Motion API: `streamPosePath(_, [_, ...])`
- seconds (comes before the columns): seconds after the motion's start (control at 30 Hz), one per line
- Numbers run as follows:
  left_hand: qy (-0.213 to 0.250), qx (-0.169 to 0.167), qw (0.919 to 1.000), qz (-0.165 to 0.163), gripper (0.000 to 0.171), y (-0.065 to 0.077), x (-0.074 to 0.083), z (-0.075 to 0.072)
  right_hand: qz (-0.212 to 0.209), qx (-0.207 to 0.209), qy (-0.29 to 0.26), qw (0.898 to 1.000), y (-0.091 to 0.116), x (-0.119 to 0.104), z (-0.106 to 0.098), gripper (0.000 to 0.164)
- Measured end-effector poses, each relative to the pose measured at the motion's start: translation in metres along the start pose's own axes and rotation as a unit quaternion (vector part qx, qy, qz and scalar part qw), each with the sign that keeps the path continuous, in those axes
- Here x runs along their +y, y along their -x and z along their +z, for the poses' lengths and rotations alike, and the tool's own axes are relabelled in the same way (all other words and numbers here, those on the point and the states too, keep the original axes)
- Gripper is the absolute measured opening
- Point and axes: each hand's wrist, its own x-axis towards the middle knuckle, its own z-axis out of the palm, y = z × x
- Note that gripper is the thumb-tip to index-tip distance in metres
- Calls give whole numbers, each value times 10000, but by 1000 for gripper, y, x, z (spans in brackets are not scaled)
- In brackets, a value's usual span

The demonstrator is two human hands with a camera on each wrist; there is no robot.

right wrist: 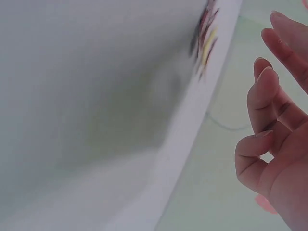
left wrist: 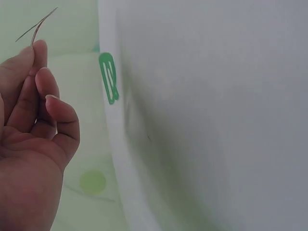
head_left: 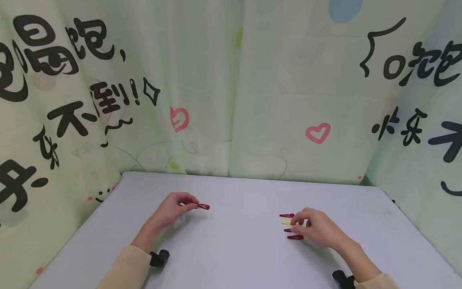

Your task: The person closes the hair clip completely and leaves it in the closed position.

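Four snap hair clips lie by parted right hand; left hand pinches red clip. Likely picking; next needs precision.

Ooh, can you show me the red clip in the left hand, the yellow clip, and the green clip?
Red clip (head_left: 204,206): head view, its exposed end.
Yellow clip (head_left: 286,223): head view, its uncovered end.
Green clip (left wrist: 109,78): left wrist view, its middle.

Free across the middle of the white table, between the red clip jutting from the left hand and four clips crowding the right hand. Walled off at the back by the curtain; obstructed on the left by a green clip on the white table.
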Motion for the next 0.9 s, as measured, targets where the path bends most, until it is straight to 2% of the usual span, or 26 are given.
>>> streamPosePath(0.23, [264, -27, 9996, 140, 8, 1, 12, 10, -48, 171, -140, 9997, -9, -23, 2, 7])
streamPosePath(0.37, [390, 57, 9992, 85, 8, 4, 20, 17, 40, 189, -636, 9978, -15, -32, 7, 12])
streamPosePath(0.47, [534, 126, 9983, 208, 8, 7, 25, 24, 42, 271, -989, 9947, -18, -42, 11, 13])
streamPosePath(0.7, [986, 195, 9934, 556, 10, 13, 39, 42, -341, 750, -864, 9928, -27, -61, 26, 10])
streamPosePath(0.9, [1317, 229, 9881, 755, 11, 15, 44, 58, -370, 841, -1008, 9907, -35, -74, 44, 14])
